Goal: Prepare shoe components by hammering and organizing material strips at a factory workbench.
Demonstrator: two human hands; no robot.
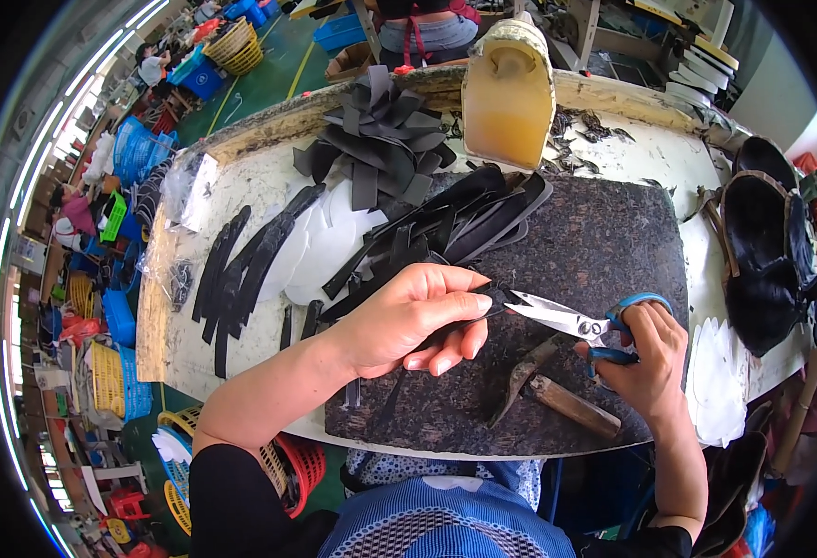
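Observation:
My left hand point(431, 321) is closed, pinching a black strip point(494, 298) between thumb and forefinger. Most of that strip is hidden by the fingers. In my right hand point(645, 358) are scissors point(566, 319) with blue handles; their blades are parted, and the tips lie close to the strip's end. Below them, a hammer with a wooden handle point(576, 406) rests on the dark stone slab point(613, 242). Behind my left hand lies a heap of long black strips point(455, 219), partly over white oval pieces point(320, 237).
A pile of dark grey strips point(376, 139) sits at the back beside a container of yellowish glue point(511, 93). More black strips point(250, 265) lie at the left. White pieces point(717, 381) and black moulded parts point(762, 242) are at the right. A wooden rim point(152, 316) edges the table.

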